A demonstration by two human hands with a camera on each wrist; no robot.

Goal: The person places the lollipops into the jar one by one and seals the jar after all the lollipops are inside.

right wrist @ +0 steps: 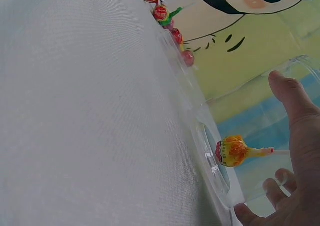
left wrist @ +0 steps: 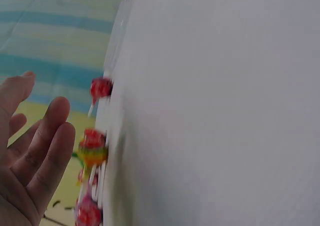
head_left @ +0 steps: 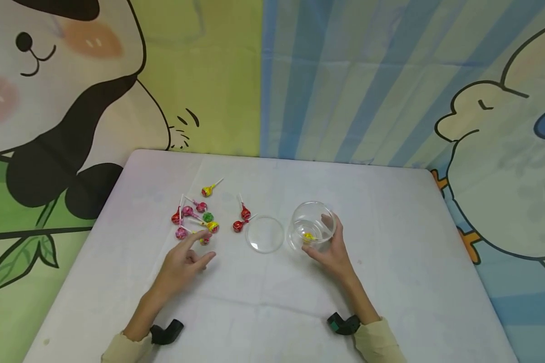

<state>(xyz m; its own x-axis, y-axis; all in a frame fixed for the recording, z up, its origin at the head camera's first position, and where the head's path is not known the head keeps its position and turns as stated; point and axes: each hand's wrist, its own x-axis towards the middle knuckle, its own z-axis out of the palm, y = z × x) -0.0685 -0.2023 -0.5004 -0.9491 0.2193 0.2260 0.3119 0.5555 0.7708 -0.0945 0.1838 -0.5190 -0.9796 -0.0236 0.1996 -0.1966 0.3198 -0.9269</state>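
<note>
The largest thing we saw was a printed backdrop [head_left: 236, 75], which rose behind everything else. For our clock we took as centre the clear round disc [head_left: 265, 234], with twelve at the far side. On the backdrop there was a black-and-white cartoon animal [head_left: 50, 108] toward ten o'clock and a white cartoon figure [head_left: 504, 191] between two and three. Next in size came the white worktop [head_left: 272, 312], on which the disc lay flat. Light sleeves [head_left: 379, 344] partly covered the forearms. The left hand [head_left: 179, 264] was between eight and nine o'clock, with its thumb and forefinger apart; the forefinger was above a red and yellow lollipop [head_left: 204, 241], and we could not tell if it touched. The right hand [head_left: 333, 257], between three and four, was clamped on a clear round jar [head_left: 306, 217], its thumb and fingers set round the wall. We saw this jar at three o'clock, with its base on the worktop. On each wrist sat a small black device [head_left: 167, 333]. The smallest were lollipops [head_left: 188, 212]: a loose group of red, pink, green and yellow ones between nine and ten o'clock, two red lollipops [head_left: 238, 226] at ten, nearer to the disc, and one yellow lollipop [head_left: 309, 236] inside the jar, at its bottom.
</note>
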